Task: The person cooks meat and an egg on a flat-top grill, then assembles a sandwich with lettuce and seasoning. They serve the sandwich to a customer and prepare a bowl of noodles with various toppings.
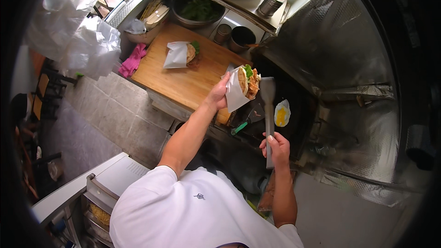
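Observation:
My left hand [220,91] grips a filled flatbread sandwich [249,82] in a white paper sleeve [237,98], above the right edge of the wooden cutting board [200,86]. Lettuce and browned filling show at its open side. In my right hand [278,146] is the handle of a long metal spatula [267,91], its flat blade beside the sandwich. To the right of the spatula, a fried egg [282,113] with spread yolk lies on the dark griddle [299,100]. A second sandwich [190,53] in a paper sleeve [176,55] lies on the board.
A green-handled scraper [240,128] lies at the griddle's near side. Behind the board stand a bowl of leafy greens [201,8], a dark pot [243,38] and a metal canister [223,33]. A pink cloth [133,60] and hanging plastic bags [89,43] are at the left. Foil-covered panels [355,117] flank the griddle.

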A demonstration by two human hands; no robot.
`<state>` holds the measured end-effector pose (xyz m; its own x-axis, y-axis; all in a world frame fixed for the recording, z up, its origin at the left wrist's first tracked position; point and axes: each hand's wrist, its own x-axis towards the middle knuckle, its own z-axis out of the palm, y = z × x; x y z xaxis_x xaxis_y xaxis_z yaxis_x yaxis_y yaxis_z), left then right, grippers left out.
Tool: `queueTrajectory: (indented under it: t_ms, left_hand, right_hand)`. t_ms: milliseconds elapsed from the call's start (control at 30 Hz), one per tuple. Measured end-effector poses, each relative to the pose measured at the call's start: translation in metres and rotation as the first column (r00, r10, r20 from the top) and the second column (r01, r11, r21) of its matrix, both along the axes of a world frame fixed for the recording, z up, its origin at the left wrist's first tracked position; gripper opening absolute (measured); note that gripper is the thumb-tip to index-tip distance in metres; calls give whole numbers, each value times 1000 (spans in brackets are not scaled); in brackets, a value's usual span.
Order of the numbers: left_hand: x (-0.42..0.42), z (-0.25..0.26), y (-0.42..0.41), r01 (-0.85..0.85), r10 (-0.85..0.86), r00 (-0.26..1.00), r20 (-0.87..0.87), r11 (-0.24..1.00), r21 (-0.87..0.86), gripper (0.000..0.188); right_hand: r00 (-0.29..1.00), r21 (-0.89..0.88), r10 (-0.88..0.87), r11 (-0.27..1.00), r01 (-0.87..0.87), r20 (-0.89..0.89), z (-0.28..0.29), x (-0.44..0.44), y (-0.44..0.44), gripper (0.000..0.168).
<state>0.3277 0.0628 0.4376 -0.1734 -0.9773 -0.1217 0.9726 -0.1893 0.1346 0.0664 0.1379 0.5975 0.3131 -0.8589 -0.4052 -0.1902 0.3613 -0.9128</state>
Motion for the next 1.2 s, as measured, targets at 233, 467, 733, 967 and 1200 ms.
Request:
queueTrajectory:
  t_ms: [233,467,733,967,1200]
  left_hand:
    - [16,9,12,10,-11,999,-39,1000,-23,56]
    - [109,17,40,-228,211,968,134,965,126,40]
    - [297,-29,29,-377,293,882,370,909,179,38]
    - [300,-59,23,-265,222,960,168,914,307,41]
    - [305,-53,22,-177,125,980,154,901,396,42]
  right_hand:
    - [727,-354,-233,935,-15,-646,-139,-34,-32,36]
    - [560,-562,-346,781,-272,-753,-148,-10,-37,52]
    - [985,366,-111,929,56,131,-146,254,-65,51]
    - [805,666,-593,589,458,-29,-165,373,-93,66]
    - [768,565,-633,600,566,-98,-178,398,-102,32]
